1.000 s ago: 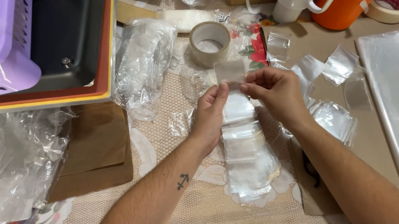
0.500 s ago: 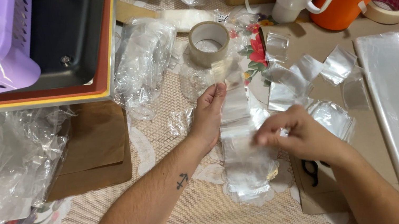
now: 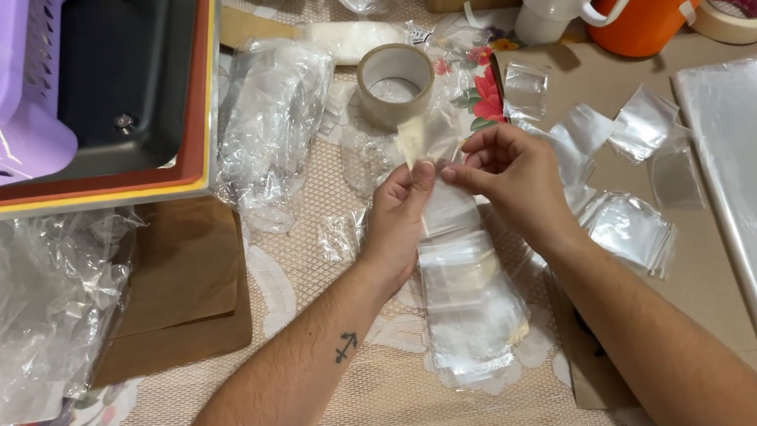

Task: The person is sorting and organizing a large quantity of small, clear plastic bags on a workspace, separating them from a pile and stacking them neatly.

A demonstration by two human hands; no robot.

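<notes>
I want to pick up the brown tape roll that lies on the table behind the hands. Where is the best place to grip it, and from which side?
Probably from above: the tape roll lies flat with its open core facing up. Put fingers into the core and the thumb on the outer wall, at the near rim, which is bare. Crumpled clear plastic crowds its left side, and the left hand and right hand work just in front.

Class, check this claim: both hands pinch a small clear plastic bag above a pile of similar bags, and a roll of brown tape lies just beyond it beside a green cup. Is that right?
Not quite: the cup is orange, not green. The head view shows the left hand and right hand pinching the small clear bag above the pile of bags, with the tape roll just beyond.
</notes>
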